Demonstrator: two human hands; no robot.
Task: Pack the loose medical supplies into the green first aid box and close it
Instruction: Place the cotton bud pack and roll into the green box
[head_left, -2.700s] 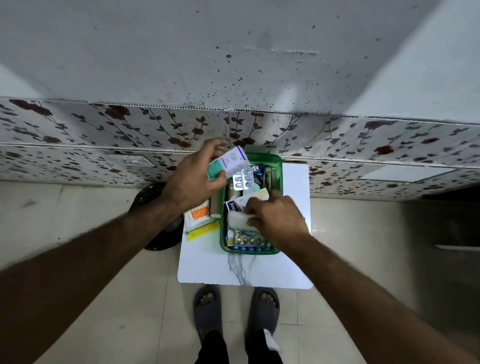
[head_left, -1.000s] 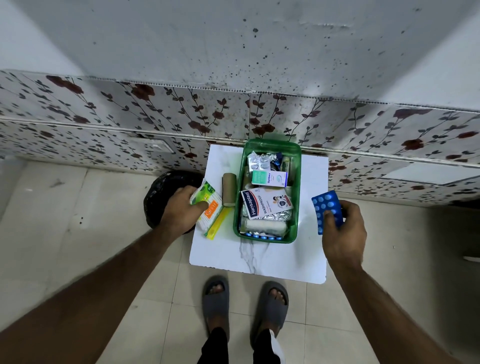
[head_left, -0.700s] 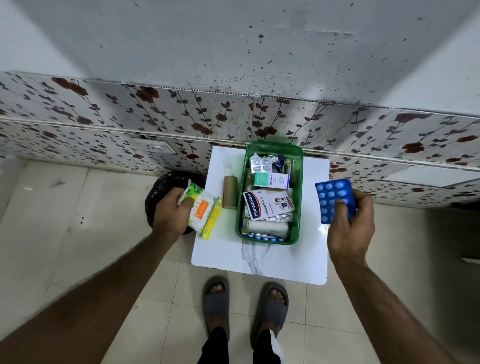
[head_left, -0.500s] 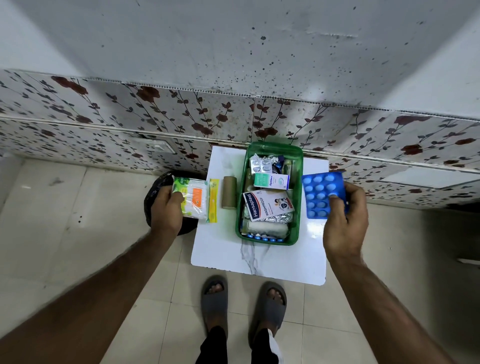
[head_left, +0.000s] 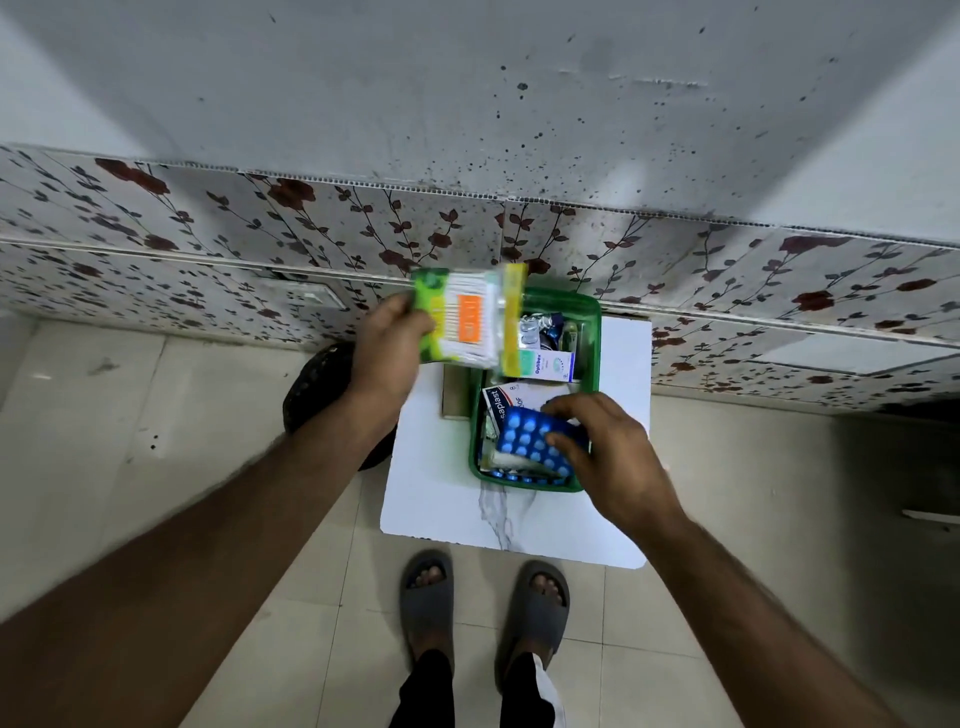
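Our right hand (head_left: 613, 457) gripped the blue blister pack (head_left: 535, 439), long axis slanted, low over the near end of the green first aid box (head_left: 589, 338). Our left hand (head_left: 387, 353) pinched the cotton-swab packet (head_left: 467, 319) above the box's far-left corner, farther from landing.

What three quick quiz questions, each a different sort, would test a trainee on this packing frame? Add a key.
1. True or false: the right hand holds the blue blister pack over the green first aid box.
2. Which hand holds the cotton swab packet? A) left B) right C) neither
3. Fill in: the box sits on a white ___ table.

Key
1. True; the pack is at the box's near end.
2. A; the left hand holds it raised by the box's far left corner.
3. Marble-patterned.
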